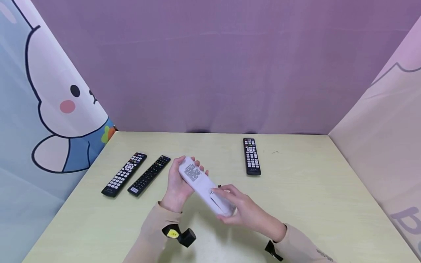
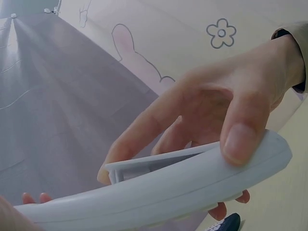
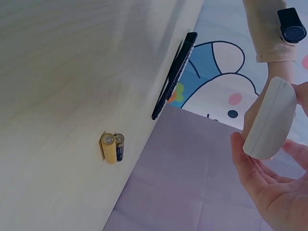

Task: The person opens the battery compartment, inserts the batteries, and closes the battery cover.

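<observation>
A white remote control (image 1: 204,190) is held back side up and tilted, with a printed label (image 1: 192,172) near its upper end. Its battery cover (image 2: 159,159) is lifted at one edge, leaving a gap above the body. My left hand (image 1: 177,186) grips the remote's upper end, thumb along one side and fingertips showing at the other. At the lower end, my right hand (image 1: 242,207) holds the remote, its thumb against the side and its index fingertip at the cover's raised edge. The inside of the compartment is mostly hidden.
Two black remotes, one with white buttons (image 1: 124,175) and one with dark buttons (image 1: 149,176), lie on the table at left. Another black remote (image 1: 251,157) lies at the back right. Two batteries (image 3: 109,149) appear on the table in the right wrist view. Curtains enclose the table's back and sides.
</observation>
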`<move>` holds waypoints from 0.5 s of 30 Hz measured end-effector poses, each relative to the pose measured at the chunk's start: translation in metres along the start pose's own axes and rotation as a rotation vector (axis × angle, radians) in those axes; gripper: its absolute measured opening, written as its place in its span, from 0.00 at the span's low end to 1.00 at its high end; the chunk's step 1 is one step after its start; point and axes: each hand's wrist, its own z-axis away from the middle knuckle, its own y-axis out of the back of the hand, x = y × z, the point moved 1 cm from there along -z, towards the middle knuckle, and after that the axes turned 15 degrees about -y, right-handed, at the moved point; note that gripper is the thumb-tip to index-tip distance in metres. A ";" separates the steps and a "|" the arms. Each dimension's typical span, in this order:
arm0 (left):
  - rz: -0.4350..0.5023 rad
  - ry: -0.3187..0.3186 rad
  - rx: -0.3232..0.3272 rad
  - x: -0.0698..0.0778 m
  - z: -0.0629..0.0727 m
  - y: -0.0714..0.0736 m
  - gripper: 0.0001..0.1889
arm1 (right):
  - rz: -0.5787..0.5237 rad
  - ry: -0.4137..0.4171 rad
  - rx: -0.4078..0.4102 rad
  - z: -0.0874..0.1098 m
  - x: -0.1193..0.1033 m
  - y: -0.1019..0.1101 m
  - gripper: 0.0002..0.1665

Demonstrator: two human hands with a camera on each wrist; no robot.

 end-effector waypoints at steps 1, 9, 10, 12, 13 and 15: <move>-0.001 0.002 0.002 0.000 0.000 0.000 0.12 | 0.005 -0.003 0.000 0.000 0.000 0.000 0.39; -0.001 0.007 0.005 0.000 0.001 -0.002 0.12 | 0.035 0.043 0.063 0.000 -0.002 0.002 0.30; -0.002 0.007 0.005 -0.001 0.001 -0.002 0.13 | 0.043 0.051 0.087 -0.001 -0.003 0.002 0.29; -0.008 0.002 -0.003 -0.001 0.001 -0.003 0.12 | 0.069 0.071 0.148 -0.003 -0.005 0.001 0.25; -0.012 0.002 -0.006 -0.002 0.001 -0.003 0.12 | 0.081 0.076 0.178 -0.005 -0.006 0.001 0.23; -0.020 0.000 -0.008 -0.003 0.000 -0.004 0.12 | 0.093 0.079 0.230 -0.007 -0.009 0.000 0.20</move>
